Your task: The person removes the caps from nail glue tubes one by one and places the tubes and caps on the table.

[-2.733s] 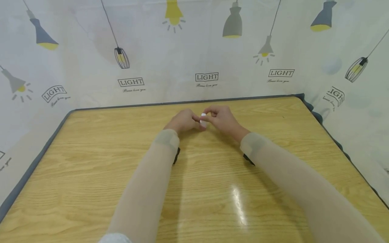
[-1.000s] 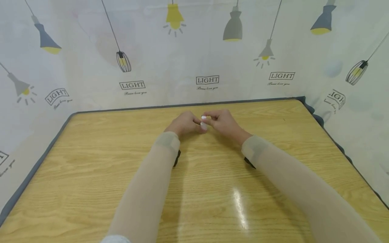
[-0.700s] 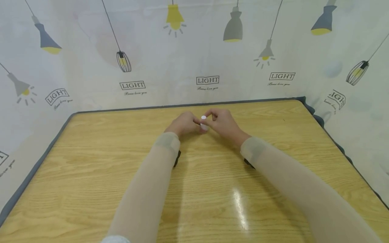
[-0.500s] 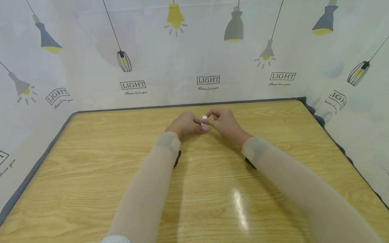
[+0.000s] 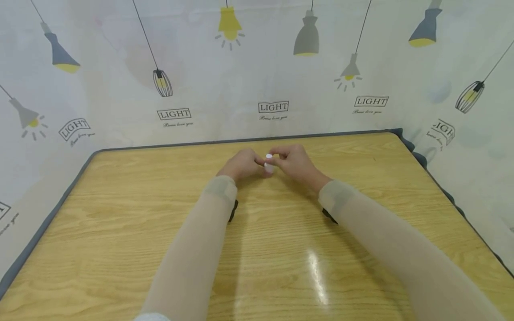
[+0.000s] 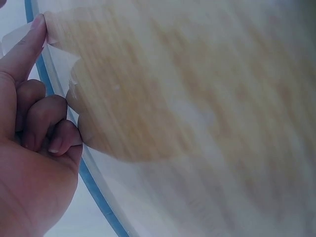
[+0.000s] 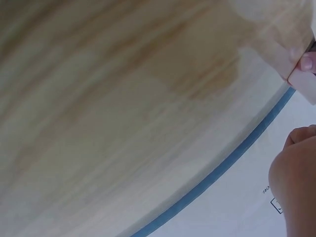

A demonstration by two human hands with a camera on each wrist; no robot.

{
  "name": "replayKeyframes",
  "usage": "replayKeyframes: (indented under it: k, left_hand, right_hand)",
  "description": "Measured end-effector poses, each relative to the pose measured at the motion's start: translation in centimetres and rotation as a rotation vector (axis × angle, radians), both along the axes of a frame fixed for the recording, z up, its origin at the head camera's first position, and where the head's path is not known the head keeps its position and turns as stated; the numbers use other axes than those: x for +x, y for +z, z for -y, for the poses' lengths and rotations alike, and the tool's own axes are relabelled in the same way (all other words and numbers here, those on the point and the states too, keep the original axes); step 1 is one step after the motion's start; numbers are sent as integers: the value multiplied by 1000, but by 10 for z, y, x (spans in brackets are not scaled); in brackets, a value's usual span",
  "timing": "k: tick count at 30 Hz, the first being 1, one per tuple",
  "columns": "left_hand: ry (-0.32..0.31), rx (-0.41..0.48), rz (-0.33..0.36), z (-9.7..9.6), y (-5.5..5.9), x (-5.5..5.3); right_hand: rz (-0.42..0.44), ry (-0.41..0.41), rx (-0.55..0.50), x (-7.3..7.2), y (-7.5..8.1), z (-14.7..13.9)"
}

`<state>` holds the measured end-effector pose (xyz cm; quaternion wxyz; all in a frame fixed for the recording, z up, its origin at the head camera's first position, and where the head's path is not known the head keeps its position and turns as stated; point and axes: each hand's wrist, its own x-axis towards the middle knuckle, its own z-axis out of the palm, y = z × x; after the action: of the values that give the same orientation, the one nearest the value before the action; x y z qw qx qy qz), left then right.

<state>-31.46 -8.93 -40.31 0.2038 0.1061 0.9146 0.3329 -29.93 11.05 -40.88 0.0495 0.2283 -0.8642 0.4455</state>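
A small white bottle point(image 5: 268, 168) stands between both hands over the far middle of the table, its round white top point(image 5: 269, 156) showing above the right thumb. Its lower part is held from the left by my left hand point(image 5: 243, 163). In the left wrist view, that hand's index finger point(image 6: 29, 47) stretches along the pale bottle point(image 6: 14, 40) and its other fingers curl into the palm. From the right, my right hand point(image 5: 296, 162) pinches near the top with thumb and index finger. In the right wrist view, only part of the bottle point(image 7: 303, 85) shows at the right edge.
The wood-grain table point(image 5: 277, 249) has a dark edge along its back and sides. Behind it hangs a pale curtain point(image 5: 221, 89) printed with lamps and the word LIGHT. A black strap part point(image 5: 330, 216) shows under the right wrist.
The right thumb and index finger shift around the bottle's top; the index finger was more bent half a second ago and reaches farther left now. The left hand stays in place.
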Motion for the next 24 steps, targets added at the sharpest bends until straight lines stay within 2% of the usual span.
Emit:
replayKeyframes:
  k: [13,18,24]
  left_hand:
    - [-6,5,-24,0,-2,2]
    - [9,7,-3,0,-3,1]
    - [22,4,1,1,-2,0]
  right_hand:
    - [50,4,-21,6,2,2]
    - [74,-23,11,4,0,1]
    - [115,-62,-4,6,3,4]
